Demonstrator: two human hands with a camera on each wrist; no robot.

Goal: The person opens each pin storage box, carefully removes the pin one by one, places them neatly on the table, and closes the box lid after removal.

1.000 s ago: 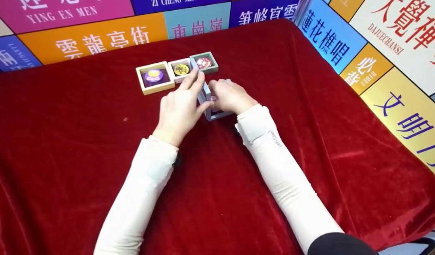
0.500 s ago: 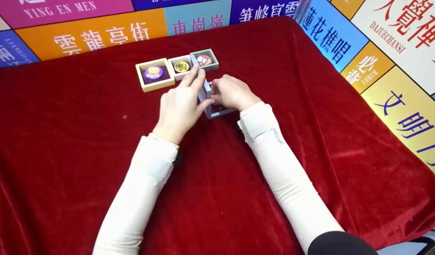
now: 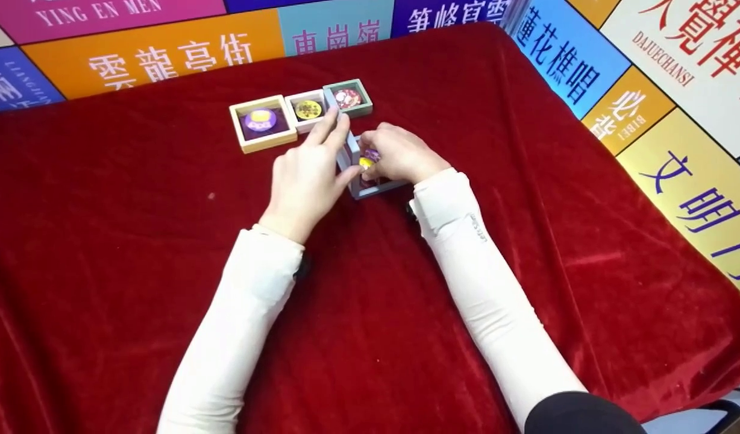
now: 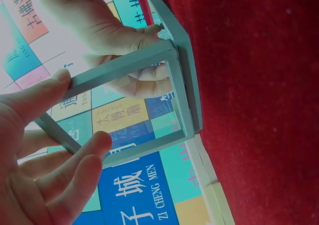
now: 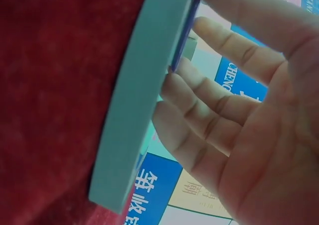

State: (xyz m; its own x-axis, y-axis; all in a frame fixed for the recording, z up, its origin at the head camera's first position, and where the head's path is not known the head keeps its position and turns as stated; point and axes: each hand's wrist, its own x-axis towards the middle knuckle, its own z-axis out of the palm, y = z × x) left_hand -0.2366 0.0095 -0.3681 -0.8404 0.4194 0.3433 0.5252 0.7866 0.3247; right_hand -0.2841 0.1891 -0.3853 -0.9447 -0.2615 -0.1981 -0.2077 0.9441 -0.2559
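A grey-blue hinged display frame [image 3: 354, 144] lies open on the red cloth, its lid standing upright. My left hand [image 3: 304, 181] grips the lid between thumb and fingers. In the left wrist view, clear film fills the lid [image 4: 124, 110]. Over the frame's base [image 3: 376, 190], my right hand [image 3: 403, 155] pinches a round badge [image 3: 369, 161] in yellow and purple. Only the badge's purple edge [image 5: 185, 33] shows in the right wrist view, close above the base's side wall [image 5: 132, 105]. The palm hides part of the base.
Behind the hands stand three small framed badges: a yellow frame [image 3: 267, 142], a whitish frame [image 3: 290, 108] and a green frame [image 3: 365, 103]. Red velvet cloth [image 3: 135, 241] covers the table. Colourful panels with Chinese lettering [image 3: 177, 57] rise along the back and right.
My right hand has drawn slightly right, and more of the badge's yellow and purple face shows between its fingers. My left hand keeps its hold on the upright lid.
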